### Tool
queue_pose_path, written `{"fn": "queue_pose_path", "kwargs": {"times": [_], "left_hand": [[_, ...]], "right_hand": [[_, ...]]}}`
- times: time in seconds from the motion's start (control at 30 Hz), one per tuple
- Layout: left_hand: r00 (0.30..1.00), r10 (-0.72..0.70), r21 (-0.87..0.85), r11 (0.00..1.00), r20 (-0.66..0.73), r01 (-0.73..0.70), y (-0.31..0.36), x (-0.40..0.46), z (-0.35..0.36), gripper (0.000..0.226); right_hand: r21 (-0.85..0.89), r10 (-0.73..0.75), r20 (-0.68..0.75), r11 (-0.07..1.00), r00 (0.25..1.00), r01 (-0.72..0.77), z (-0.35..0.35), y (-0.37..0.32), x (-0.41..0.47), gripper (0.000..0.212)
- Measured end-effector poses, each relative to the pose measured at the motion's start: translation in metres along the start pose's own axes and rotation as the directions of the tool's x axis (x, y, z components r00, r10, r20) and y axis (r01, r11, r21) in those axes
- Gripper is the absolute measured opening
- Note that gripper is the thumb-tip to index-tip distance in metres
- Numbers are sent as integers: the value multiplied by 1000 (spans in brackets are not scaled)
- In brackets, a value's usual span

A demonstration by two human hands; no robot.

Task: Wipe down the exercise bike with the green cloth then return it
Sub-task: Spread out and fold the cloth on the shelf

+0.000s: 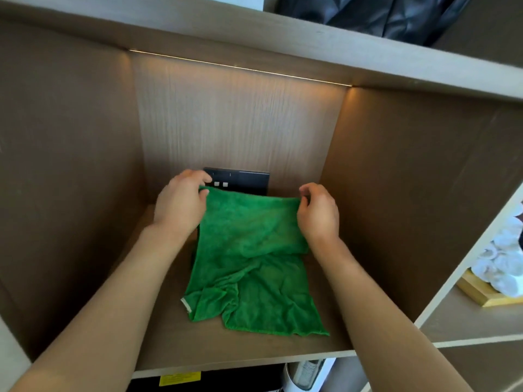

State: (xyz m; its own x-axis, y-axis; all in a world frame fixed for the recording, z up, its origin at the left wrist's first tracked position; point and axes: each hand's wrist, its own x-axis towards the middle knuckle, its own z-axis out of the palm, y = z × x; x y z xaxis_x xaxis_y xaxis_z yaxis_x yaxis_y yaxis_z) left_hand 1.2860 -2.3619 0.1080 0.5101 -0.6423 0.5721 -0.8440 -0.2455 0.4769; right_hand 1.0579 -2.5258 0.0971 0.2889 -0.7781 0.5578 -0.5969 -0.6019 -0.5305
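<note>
Your cubby (181,343) holds the green cloth (249,267), rumpled on its floor; your left hand (181,205) and right hand (318,213) each pinch a far corner, lifting that edge; a black panel (243,181) stands at the back wall; a yellow label (179,379) shows below, writing unreadable; white rolls sit in a gold tray (481,295) to the right.

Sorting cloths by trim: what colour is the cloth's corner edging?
Whitish, on the green cloth, lower left corner; head view.
</note>
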Motion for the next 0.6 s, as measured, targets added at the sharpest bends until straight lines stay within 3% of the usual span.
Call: {"fn": "queue_pose_path", "kwargs": {"times": [0.07,0.17,0.27,0.4,0.5,0.6], "left_hand": [[1000,-7,81,997,5,7,-5,-7,15,41],[997,81,8,997,-2,-81,-13,-18,22,34],[960,146,-152,982,239,-112,-10,-24,27,20],[813,152,-89,988,563,-123,-9,-28,39,32],[762,65,3,996,645,-88,-16,-25,41,38],[742,7,90,992,670,-91,-25,-23,44,43]], "right_hand": [[-171,-97,-10,981,995,94,19,5,-13,33],[-59,-142,21,988,990,143,32,10,-23,22],[40,-154,172,988,973,150,37,11,-25,17],[47,-136,466,990,874,130,39,17,-25,15],[93,-90,554,995,827,46,32,19,-20,25],[31,-93,609,995,787,94,29,20,-23,39]]}}
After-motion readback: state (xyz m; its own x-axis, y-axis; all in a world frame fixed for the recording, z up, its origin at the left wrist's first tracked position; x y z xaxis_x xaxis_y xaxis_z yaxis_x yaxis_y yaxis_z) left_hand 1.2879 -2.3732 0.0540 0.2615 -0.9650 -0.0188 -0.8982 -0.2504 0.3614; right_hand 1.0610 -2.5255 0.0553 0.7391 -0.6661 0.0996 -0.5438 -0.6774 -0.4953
